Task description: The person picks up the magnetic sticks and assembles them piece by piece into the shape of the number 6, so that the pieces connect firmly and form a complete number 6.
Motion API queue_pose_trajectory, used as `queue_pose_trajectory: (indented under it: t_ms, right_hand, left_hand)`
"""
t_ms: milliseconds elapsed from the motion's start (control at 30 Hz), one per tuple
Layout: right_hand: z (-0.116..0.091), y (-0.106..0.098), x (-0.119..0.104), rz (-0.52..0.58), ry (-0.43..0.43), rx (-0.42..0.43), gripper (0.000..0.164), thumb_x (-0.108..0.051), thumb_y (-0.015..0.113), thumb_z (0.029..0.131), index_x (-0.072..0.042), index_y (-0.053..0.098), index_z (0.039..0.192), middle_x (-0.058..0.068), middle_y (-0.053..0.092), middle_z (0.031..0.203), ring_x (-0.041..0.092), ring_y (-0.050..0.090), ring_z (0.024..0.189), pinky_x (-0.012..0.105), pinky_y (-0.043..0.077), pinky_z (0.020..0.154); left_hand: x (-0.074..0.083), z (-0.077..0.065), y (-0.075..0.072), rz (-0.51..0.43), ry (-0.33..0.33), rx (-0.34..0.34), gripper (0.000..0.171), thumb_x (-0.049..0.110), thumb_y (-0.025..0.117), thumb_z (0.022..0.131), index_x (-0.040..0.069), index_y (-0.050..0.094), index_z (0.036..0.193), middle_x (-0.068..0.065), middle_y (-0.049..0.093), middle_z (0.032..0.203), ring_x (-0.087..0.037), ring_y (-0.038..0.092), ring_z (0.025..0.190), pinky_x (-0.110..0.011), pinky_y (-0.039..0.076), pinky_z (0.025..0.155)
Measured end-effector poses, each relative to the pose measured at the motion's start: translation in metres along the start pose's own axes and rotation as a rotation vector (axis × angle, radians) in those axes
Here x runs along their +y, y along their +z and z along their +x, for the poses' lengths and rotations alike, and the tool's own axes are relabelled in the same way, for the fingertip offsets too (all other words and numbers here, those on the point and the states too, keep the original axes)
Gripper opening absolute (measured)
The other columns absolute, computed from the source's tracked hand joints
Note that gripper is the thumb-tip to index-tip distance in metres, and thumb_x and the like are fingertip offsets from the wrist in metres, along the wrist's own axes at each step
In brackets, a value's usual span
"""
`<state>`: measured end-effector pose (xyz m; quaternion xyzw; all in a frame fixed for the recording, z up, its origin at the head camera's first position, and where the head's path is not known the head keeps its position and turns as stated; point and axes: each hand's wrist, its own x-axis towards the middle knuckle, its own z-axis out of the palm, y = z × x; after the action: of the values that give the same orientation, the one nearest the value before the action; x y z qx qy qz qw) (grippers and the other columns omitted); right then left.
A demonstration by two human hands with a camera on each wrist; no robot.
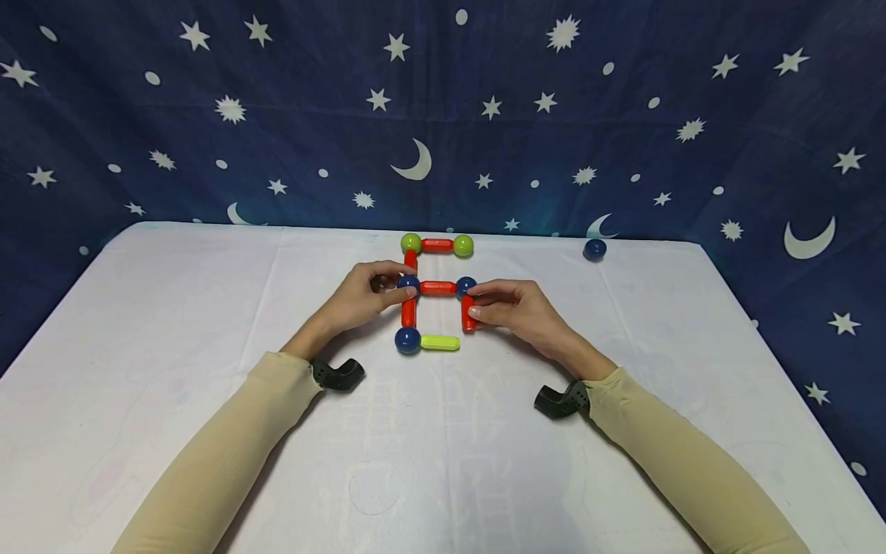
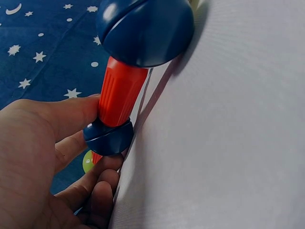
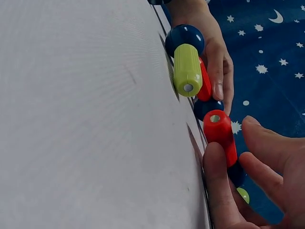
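Note:
My left hand [image 1: 360, 296] pinches the blue magnetic ball [image 1: 410, 284] at the left middle of a flat figure of magnetic sticks and balls. In the left wrist view, thumb and fingers lie around that small-looking ball [image 2: 109, 138], below a red stick [image 2: 121, 90]. My right hand [image 1: 519, 308] holds the short red stick [image 1: 468, 315] pointing down from the right blue ball [image 1: 466, 286], one fingertip at the ball. That stick's free metal end [image 3: 215, 119] faces the right wrist camera. A red stick [image 1: 438, 288] joins the two blue balls.
Above, two green balls [image 1: 463, 245] are joined by a red stick [image 1: 438, 245]. Below, a lower blue ball [image 1: 407, 340] carries a yellow-green stick [image 1: 441, 342] pointing right. A loose blue ball [image 1: 594, 249] lies at the back right of the white table [image 1: 443, 462], before a starry cloth [image 1: 311, 138].

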<state>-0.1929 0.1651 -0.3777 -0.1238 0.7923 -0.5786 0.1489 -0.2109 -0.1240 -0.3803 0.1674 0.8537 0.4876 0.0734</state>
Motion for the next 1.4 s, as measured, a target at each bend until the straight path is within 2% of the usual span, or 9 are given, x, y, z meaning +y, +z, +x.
queue_pose_trajectory:
  t_ms: [567,700,900,1167,1400]
  right_hand:
    - [0.001,-0.006,-0.001,0.025,-0.015,-0.016,0.034,-0.002,0.075,0.091,0.001,0.070,0.124,0.014,0.071,0.111,0.017,0.070,0.087,0.028,0.057,0.080]
    - [0.001,-0.009,-0.002,0.048,-0.033,-0.026,0.033,0.001,0.073,0.091,0.004,0.069,0.124,0.018,0.071,0.111,0.020,0.072,0.085,0.031,0.058,0.081]
    - [0.000,-0.016,-0.005,0.041,-0.058,-0.027,0.031,-0.001,0.073,0.091,0.004,0.069,0.122,0.018,0.072,0.110,0.024,0.073,0.087,0.033,0.058,0.083]
    - [0.000,-0.030,-0.006,-0.012,-0.061,0.016,0.038,-0.007,0.075,0.092,0.005,0.066,0.127,0.016,0.071,0.109,0.023,0.072,0.086,0.033,0.058,0.081]
    - [0.003,-0.048,-0.001,-0.069,-0.109,0.106,0.039,-0.006,0.075,0.091,0.006,0.066,0.127,0.016,0.073,0.109,0.024,0.072,0.084,0.030,0.058,0.074]
  left_hand:
    - [0.000,0.001,0.000,0.010,-0.003,0.006,0.037,0.021,0.072,0.095,0.009,0.068,0.130,-0.011,0.059,0.103,-0.027,0.052,0.093,-0.032,0.044,0.070]
    - [0.001,0.001,0.001,0.015,-0.008,0.007,0.037,0.021,0.072,0.095,0.009,0.068,0.130,-0.011,0.059,0.104,-0.027,0.052,0.093,-0.032,0.045,0.071]
    - [0.002,0.000,0.000,0.017,-0.020,0.006,0.038,0.022,0.072,0.096,0.010,0.068,0.131,-0.011,0.059,0.105,-0.027,0.052,0.094,-0.033,0.045,0.072]
    - [0.003,-0.001,0.000,0.009,-0.012,0.007,0.038,0.021,0.072,0.095,0.009,0.068,0.131,-0.011,0.060,0.105,-0.027,0.052,0.094,-0.034,0.045,0.073]
    - [0.002,0.000,0.000,0.006,-0.006,0.007,0.037,0.021,0.072,0.095,0.008,0.068,0.130,-0.011,0.060,0.105,-0.027,0.052,0.093,-0.033,0.045,0.072]
